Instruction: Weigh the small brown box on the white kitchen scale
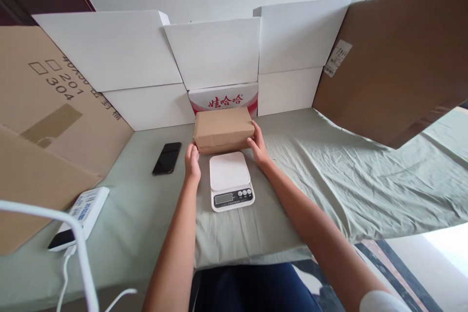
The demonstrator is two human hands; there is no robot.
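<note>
Item: brown cardboard parcel (223, 129), closed, lying flat on the pale green cloth-covered table (329, 180), directly behind a white digital kitchen scale (231, 180) and just in front of a white carton with red lettering (224, 99); parcel and scale near, whether touching cannot be told; left hand (192, 161) set against the parcel's near-left corner, fingers curled at its lower edge; right hand (258, 145) pressed flat to its right end, fingers spread along the side; both hands thus clasp the parcel between them, wide as its length, arms passing either side of the scale; parcel appears to rest on the cloth, though its underside is hidden; risks, as judged: the grip is by side pressure only, so the parcel could slip or tip if one palm slackens; a low carry toward the body could knock the scale's platform or drag it on the loose, wrinkled cloth; a push backward would bump the lettered carton; surroundings: black phone (167, 158) face up to the left, well apart from the left hand; white power strip (82, 214) with cable at the near-left edge; white panels (109, 48) and brown cardboard sheets (395, 58) standing behind and at both sides
</note>
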